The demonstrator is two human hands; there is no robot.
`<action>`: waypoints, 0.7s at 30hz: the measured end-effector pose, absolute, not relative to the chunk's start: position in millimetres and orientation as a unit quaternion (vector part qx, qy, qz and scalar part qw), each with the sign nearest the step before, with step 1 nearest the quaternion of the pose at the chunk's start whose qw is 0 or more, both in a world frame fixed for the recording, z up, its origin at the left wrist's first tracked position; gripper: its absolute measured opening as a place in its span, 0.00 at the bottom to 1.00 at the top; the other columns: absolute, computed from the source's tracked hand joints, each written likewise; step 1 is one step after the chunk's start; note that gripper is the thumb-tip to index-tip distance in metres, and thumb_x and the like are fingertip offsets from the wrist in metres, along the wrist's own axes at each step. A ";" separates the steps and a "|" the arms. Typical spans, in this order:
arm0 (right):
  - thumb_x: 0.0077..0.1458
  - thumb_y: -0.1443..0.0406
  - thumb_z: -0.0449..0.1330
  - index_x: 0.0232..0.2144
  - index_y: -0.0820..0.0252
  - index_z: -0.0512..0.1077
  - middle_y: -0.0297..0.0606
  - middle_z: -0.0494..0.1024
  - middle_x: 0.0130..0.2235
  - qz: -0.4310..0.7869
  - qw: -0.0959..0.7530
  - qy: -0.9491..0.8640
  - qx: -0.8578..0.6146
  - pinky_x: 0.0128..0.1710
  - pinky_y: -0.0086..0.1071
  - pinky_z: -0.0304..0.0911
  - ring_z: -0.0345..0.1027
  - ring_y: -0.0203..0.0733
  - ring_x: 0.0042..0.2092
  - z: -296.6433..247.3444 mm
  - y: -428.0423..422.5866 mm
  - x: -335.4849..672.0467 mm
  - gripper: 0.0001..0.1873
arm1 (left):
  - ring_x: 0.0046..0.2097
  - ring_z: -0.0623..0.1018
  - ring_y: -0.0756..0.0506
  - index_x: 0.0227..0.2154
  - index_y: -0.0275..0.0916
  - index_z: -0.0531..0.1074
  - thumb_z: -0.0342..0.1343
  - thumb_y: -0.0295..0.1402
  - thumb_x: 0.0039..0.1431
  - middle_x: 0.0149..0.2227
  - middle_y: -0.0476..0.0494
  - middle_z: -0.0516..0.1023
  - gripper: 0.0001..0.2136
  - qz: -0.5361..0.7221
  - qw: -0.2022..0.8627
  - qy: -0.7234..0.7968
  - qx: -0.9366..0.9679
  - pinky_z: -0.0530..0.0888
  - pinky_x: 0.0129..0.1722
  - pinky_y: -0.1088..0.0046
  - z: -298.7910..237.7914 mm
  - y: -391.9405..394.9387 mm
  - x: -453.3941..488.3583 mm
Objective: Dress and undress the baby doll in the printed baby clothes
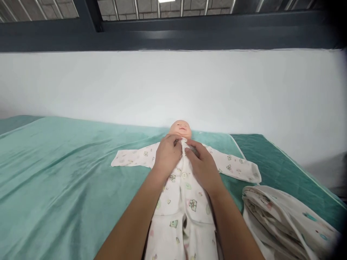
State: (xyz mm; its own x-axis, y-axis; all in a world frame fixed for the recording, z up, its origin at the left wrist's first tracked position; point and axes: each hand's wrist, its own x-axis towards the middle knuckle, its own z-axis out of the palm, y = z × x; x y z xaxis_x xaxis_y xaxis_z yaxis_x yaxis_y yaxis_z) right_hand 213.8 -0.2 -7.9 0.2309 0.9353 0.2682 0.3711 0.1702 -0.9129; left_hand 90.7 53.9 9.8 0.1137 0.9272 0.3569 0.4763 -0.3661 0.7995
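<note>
A baby doll (181, 128) lies on its back, its bald head toward the wall. It is dressed in a white baby top (184, 187) printed with small bears, its sleeves spread out to both sides. White printed pants (173, 240) cover the lower part. My left hand (168, 153) has its fingers bent and closed on one side of the top's collar, just under the doll's chin. Across the front opening, my right hand (202, 164) pinches the other side of the neckline. A round button (184, 175) shows below my hands. My fingers partly hide the collar.
Beneath the doll is a light green sheet (67, 180), with a darker green cover (271, 155) at the right. A folded white printed cloth (287, 220) lies at the lower right. A white wall (168, 86) and a barred window stand behind.
</note>
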 end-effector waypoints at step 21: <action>0.64 0.59 0.49 0.54 0.53 0.73 0.37 0.70 0.61 0.200 0.470 -0.646 -0.567 0.67 0.45 0.49 0.57 0.45 0.65 -9.8 3.0 215.0 0.21 | 0.48 0.79 0.44 0.36 0.42 0.79 0.52 0.29 0.57 0.45 0.47 0.83 0.11 0.450 0.373 0.468 0.663 0.72 0.53 0.67 14.8 51.9 89.7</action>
State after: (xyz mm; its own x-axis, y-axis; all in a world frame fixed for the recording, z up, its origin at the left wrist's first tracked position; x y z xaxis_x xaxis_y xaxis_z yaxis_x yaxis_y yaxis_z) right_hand 215.0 3.0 -9.8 0.0841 0.9212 0.3799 0.5450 0.2766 -0.7915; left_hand 89.7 51.9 14.8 0.1579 0.9558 0.2482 0.2849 -0.2848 0.9153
